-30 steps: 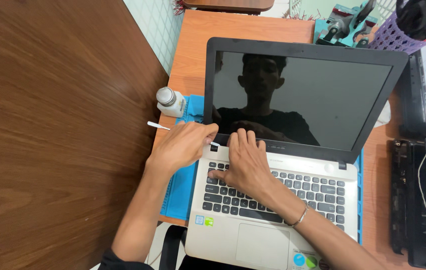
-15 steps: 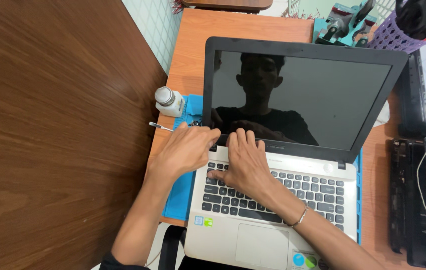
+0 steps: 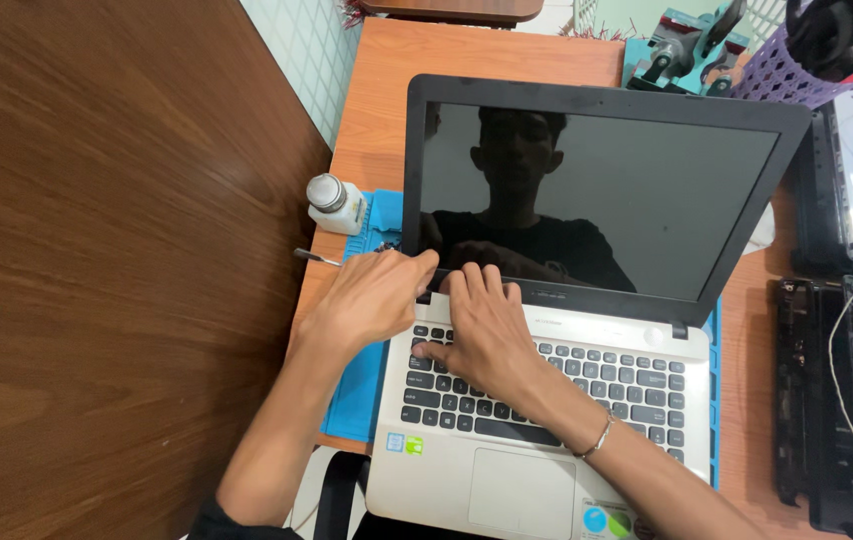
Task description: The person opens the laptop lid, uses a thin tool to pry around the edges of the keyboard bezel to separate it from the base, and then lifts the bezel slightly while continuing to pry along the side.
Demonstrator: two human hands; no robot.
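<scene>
Biggest thing here is the open silver laptop with a black screen bezel, sitting on a blue rubber work mat on the orange wooden counter. I'd guess it's fairly heavy and rigid in the base, but the glossy screen and hinge look fragile, so grip the base edges, not the lid. The left hand sits at the laptop's left hinge corner, fingers curled around a thin metal tool. The right hand lies flat with fingers spread on the matte black keys. A small white plastic bottle stands just left of the screen.
</scene>
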